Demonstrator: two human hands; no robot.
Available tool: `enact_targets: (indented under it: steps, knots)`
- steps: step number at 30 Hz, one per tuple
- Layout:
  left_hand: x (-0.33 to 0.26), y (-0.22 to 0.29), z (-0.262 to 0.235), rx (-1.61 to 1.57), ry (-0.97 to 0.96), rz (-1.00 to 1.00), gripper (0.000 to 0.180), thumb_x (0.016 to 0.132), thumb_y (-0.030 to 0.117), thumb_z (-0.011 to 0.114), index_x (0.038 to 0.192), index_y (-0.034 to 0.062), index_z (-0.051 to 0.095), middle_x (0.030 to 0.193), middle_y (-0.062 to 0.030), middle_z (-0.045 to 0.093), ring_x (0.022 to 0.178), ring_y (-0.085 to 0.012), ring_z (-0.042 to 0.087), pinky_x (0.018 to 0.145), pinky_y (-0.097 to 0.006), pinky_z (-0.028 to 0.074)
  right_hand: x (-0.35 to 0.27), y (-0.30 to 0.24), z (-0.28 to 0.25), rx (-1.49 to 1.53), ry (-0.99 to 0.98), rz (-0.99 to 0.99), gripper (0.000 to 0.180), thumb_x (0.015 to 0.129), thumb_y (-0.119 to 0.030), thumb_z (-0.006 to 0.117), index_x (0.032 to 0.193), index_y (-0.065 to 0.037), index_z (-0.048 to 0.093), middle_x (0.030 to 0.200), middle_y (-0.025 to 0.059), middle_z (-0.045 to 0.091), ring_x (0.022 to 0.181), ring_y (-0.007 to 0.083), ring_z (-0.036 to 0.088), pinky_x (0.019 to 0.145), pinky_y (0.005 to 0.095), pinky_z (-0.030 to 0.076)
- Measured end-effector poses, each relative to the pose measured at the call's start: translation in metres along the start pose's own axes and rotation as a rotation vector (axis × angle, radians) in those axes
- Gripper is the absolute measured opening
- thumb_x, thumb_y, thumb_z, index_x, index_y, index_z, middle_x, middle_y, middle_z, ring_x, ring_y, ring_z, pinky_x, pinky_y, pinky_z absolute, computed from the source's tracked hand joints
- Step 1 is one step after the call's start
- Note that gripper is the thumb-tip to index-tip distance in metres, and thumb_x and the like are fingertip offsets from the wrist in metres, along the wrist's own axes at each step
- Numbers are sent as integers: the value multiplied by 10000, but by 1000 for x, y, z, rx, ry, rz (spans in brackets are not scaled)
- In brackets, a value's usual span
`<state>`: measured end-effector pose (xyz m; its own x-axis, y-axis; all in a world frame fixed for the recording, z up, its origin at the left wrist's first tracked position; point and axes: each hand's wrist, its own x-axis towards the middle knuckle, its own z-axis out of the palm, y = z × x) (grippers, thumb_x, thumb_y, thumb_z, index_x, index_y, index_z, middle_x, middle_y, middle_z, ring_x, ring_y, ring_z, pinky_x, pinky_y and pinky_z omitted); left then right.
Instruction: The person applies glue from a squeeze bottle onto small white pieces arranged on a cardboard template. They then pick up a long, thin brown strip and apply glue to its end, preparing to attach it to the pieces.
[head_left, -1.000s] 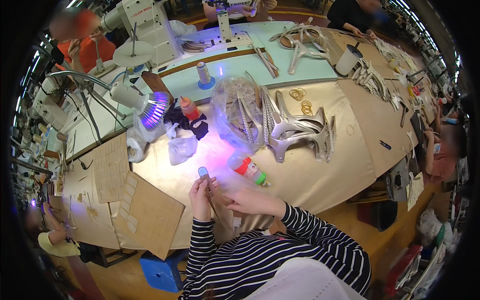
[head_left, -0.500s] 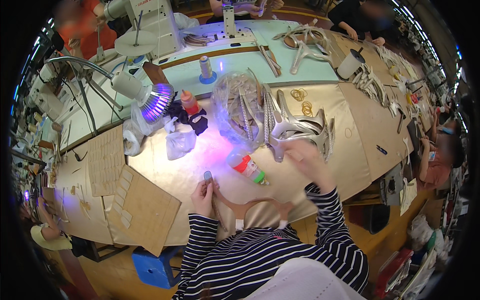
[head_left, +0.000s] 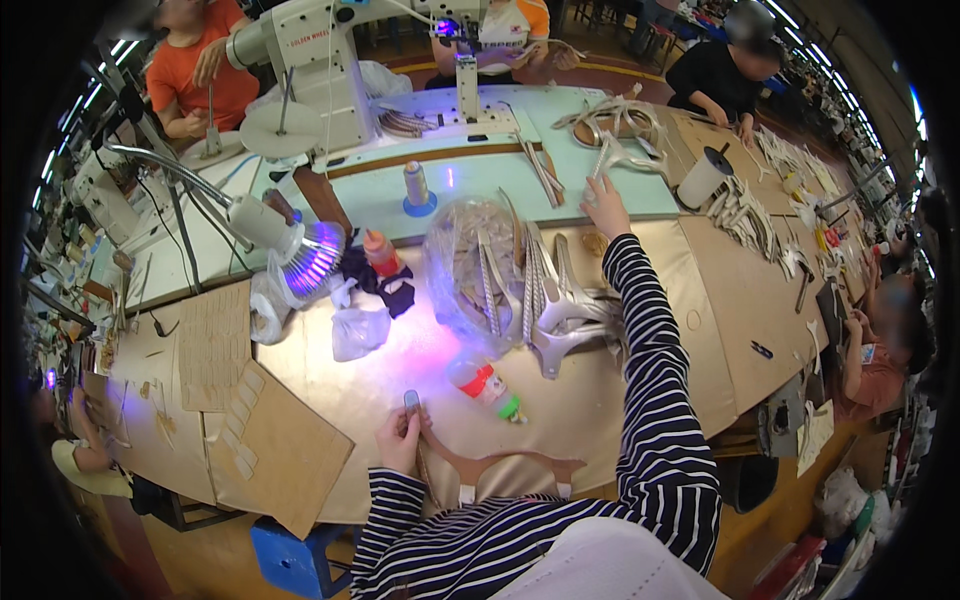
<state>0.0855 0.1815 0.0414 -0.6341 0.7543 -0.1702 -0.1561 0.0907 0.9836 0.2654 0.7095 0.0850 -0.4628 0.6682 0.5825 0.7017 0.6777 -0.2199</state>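
My left hand (head_left: 398, 440) is closed on one end of a brown branched strap piece (head_left: 480, 467), whose rounded blue-grey tip sticks up past the fingers. The strap's wide part lies along the table's near edge, with white tabs against my striped top. Far forward, my right hand (head_left: 606, 210) pinches the near end of a silver Y-shaped strap piece (head_left: 632, 155) on the pale green table. Beside my right forearm lies a pile of similar silver strap pieces (head_left: 565, 315). A clear plastic bag (head_left: 465, 265) full of pieces sits left of it.
A bottle with a green cap (head_left: 487, 390) lies mid-table. The lit lamp (head_left: 310, 255) stands at left, near a red bottle (head_left: 380, 253) and a thread cone (head_left: 416, 185). A sewing machine (head_left: 335, 75) stands beyond. A board (head_left: 290, 455) lies left; co-workers sit around.
My right hand has moved from above the silver pile, away from me, to the Y-shaped strap on the green table. My left hand still holds the brown strap. The whole view has shifted.
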Motion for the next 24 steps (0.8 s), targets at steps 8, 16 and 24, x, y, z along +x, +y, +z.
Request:
enact_targets:
  steps: [8, 16, 24]
  knots:
    - [1, 0, -1, 10, 8, -4, 142, 902, 10, 499, 1015, -68, 533, 870, -135, 639, 784, -190, 644, 740, -296, 533, 19, 31, 13, -215, -264, 32, 189, 884, -208, 486, 1007, -91, 568, 898, 127, 617, 806, 311, 598, 691, 436, 490]
    - [0, -2, -5, -12, -5, -32, 162, 904, 17, 500, 1040, -68, 522, 875, -138, 645, 782, -186, 648, 735, -288, 528, 71, 17, -137, 445, 443, 305, 280, 947, -195, 451, 968, 16, 634, 742, 119, 618, 613, 163, 593, 546, 280, 460]
    - [0, -1, -2, -49, -11, -3, 140, 903, 0, 492, 1021, -66, 528, 891, -121, 629, 809, -185, 641, 753, -294, 541, 71, -46, -256, 902, 327, 146, 326, 951, -261, 480, 1005, 24, 629, 781, 25, 607, 634, 59, 543, 562, 182, 457]
